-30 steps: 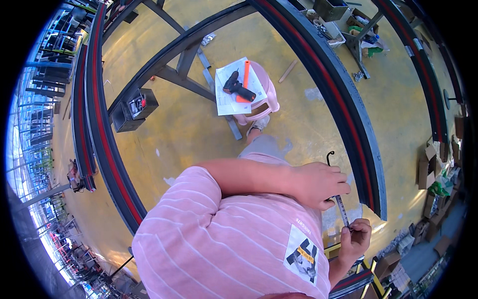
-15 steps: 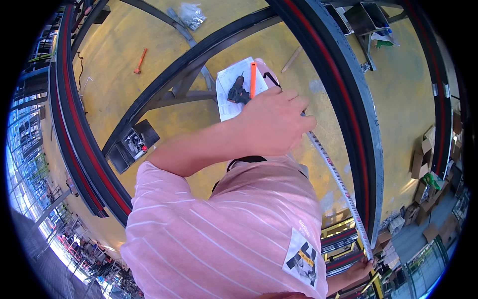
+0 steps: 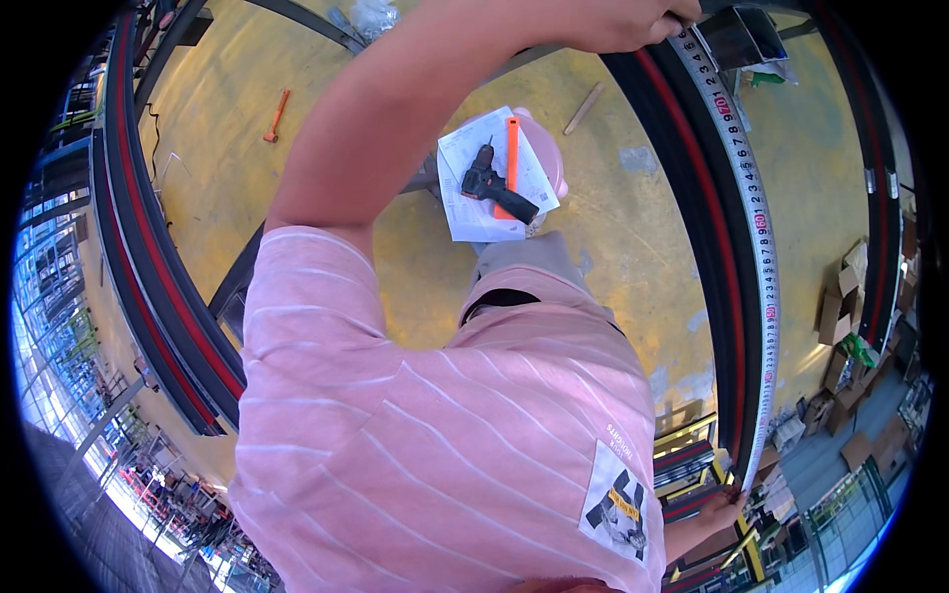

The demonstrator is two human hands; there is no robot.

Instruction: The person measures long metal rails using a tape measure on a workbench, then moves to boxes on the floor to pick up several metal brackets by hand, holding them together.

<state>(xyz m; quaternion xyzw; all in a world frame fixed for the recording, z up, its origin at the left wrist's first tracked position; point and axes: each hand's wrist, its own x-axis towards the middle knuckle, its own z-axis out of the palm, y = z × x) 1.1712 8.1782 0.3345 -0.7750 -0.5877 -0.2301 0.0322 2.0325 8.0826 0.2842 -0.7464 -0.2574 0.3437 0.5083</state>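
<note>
A tape measure's pale blade point(image 3: 761, 247) is drawn out along the outer side of a long black beam with a red stripe point(image 3: 727, 306). At the top of the view my left hand point(image 3: 628, 22) is closed at the blade's far end; the tape's case is hidden by the hand and the picture's edge. My right hand point(image 3: 720, 509), low on the right, pinches the other end of the blade against the near end of the beam. Between the beams, a cordless drill point(image 3: 484, 183) and an orange bar-shaped tool point(image 3: 512, 153) lie on white paper sheets point(image 3: 465, 222) over a pink round stool point(image 3: 554, 158).
An orange-handled hammer point(image 3: 279, 117) and a wooden strip point(image 3: 583, 109) lie on the yellow floor. Another red-striped black beam point(image 3: 163, 237) runs along the left. At upper right is an open metal box point(image 3: 741, 38). Cardboard boxes point(image 3: 840, 306) stand at the right.
My left hand has swung from above the papers up to the far part of the right beam. The tape blade now lies along that beam. My right hand stays at the near end.
</note>
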